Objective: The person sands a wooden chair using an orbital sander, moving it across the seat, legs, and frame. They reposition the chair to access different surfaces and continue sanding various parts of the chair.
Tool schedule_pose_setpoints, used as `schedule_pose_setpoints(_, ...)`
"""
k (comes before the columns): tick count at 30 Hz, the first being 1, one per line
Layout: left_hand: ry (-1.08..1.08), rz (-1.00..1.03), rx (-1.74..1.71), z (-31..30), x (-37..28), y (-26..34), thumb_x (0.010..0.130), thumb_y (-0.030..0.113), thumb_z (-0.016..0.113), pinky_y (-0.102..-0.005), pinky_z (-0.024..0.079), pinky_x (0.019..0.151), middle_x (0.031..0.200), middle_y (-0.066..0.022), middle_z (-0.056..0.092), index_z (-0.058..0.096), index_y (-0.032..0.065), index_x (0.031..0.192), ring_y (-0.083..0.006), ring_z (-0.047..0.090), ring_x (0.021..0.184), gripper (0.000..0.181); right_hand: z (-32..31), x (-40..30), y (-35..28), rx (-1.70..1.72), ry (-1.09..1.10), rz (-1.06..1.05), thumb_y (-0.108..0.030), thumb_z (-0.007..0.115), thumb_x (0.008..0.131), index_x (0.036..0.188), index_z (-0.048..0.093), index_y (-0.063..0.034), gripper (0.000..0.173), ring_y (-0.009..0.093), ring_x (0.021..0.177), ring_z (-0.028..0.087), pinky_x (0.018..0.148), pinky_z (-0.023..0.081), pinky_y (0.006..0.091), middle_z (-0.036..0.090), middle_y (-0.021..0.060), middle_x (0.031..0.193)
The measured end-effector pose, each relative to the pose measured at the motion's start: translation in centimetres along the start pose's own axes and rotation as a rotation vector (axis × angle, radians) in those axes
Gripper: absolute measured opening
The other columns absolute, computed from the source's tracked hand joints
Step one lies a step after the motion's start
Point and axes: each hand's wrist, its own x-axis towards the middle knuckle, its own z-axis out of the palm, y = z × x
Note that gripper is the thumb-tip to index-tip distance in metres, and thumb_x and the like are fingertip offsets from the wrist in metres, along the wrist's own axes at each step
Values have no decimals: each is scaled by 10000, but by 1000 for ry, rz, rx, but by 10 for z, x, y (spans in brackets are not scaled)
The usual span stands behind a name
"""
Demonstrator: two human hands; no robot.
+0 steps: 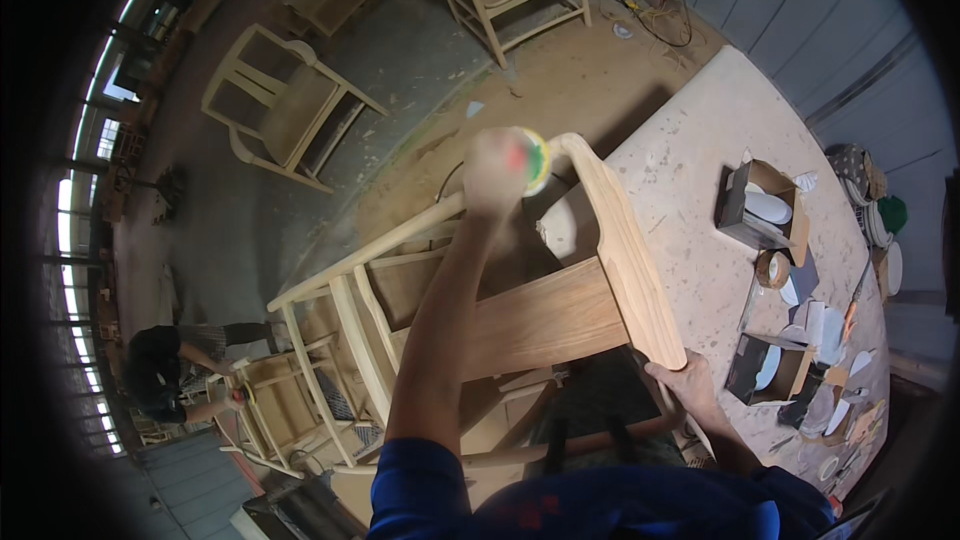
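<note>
A wooden armchair (465, 307) lies tilted before me, its broad back splat (551, 315) joined to a pale crest rail (630, 240). My left hand (493, 176) is closed around a blurred handheld power sander (534, 163) with red and green parts and a yellow-edged disc. It is at the far end of the crest rail, by the bend to the chair's long side member; motion blur hides whether the disc touches wood. At the near end of the same rail, my right hand (686, 382) grips it with the thumb on the edge.
A speckled worktable (675, 142) at right bears open boxes (757, 206) of sanding discs, a tape roll (772, 268) and scattered discs. More wooden chairs (281, 105) stand on the floor beyond. At lower left a co-worker (161, 371) bends over another chair. Cables (652, 11) lie by the wall.
</note>
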Motion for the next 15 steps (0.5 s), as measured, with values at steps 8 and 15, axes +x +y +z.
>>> schedule_pose_setpoints(8, -275, -59, 4, 62, -8, 33, 816, 192, 736, -507, 571, 792, 1223, -154, 532, 577, 231, 1290, -383, 669, 940, 502, -25, 50, 48, -108, 90, 119, -467, 852, 759, 1102, 738, 29, 613, 222, 812, 745, 738, 564, 367, 764, 177, 882)
schedule_pose_setpoints(15, -312, -307, -138, 98, 49, -7, 844, 224, 699, -484, 546, 858, 1205, -168, 556, 585, 233, 1250, -404, 649, 977, 422, -30, 85, 25, -314, 104, 98, -467, 786, 808, 1080, 726, -4, 541, 337, 763, 721, 719, 552, 428, 724, 209, 812)
